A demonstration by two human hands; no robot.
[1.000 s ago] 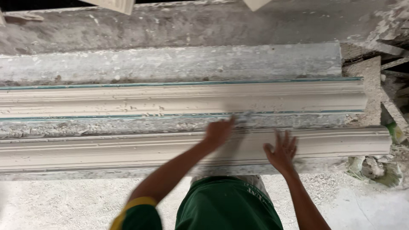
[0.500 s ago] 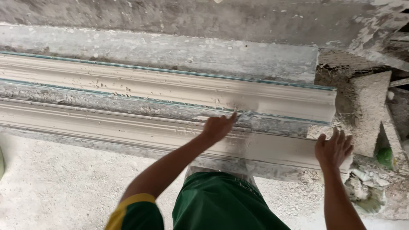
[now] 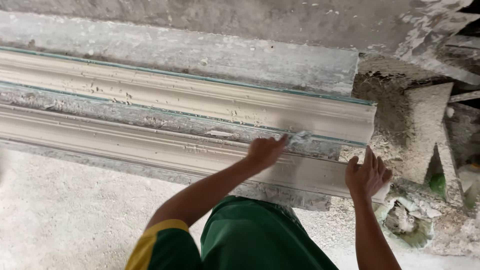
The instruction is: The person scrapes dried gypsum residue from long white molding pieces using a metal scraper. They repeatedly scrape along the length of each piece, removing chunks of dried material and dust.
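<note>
- The worktop [image 3: 200,55] is a long grey slab caked with dried plaster, and it carries two long moulded lengths lying side by side.
- The far plaster moulding [image 3: 200,100] lies along the worktop, pale cream with a thin green line on its upper edge; its right end stops short of the rubble.
- The near plaster moulding [image 3: 125,145] runs parallel to the far plaster moulding, on the side closer to the person, with a rough grey strip between the two.
- A heap of broken plaster rubble [image 3: 415,130] sits just past the right end of the far plaster moulding.
- The person's green shorts [image 3: 255,240] and a yellow-edged sleeve [image 3: 160,240] show below the near plaster moulding.
- The right hand [image 3: 368,175] lies open and flat, fingers spread, pressed on the right end of the near plaster moulding.
- The left hand [image 3: 265,151] is closed around a small scraper [image 3: 299,137], just below the far plaster moulding near its right end.
- The small scraper's blade touches the grey strip at the lower edge of the far plaster moulding.
</note>
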